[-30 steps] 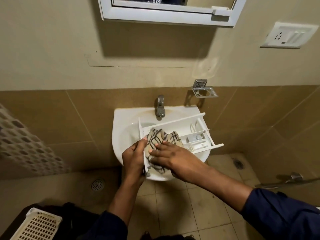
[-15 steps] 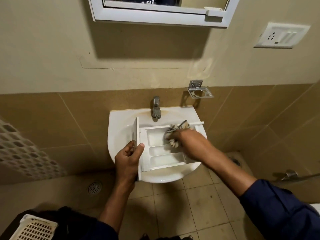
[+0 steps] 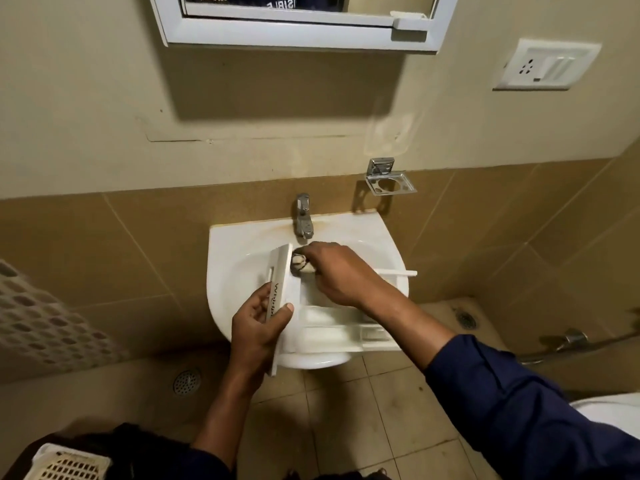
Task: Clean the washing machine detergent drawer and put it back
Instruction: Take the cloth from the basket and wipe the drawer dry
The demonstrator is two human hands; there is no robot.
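- White perforated plastic basket [image 3: 69, 464]: cut off at the lower left corner of the view
- Round metal floor drain [image 3: 187, 381]: set in the tiled floor, left of the basin
- White ceramic wash basin [image 3: 235, 258]: fixed to the tiled wall
- Left hand [image 3: 258, 327]: closed round the lower front panel, thumb laid on its face
- White plastic detergent drawer [image 3: 325, 332]: held over the basin bowl, panel towards the left edge, rails reaching past the right edge
- Dark-patterned pale cloth [image 3: 300, 266]: bunched in the drawer's far corner, just behind the panel
- Chrome tap [image 3: 303, 216]: mounted at the basin's back edge
- Right hand [image 3: 337, 271]: fingers curled on the cloth, pressed into that corner
- Chrome soap holder [image 3: 389, 180]: fixed to the wall above the basin's right corner
- White switch plate [image 3: 545, 65]: seen on the upper right wall
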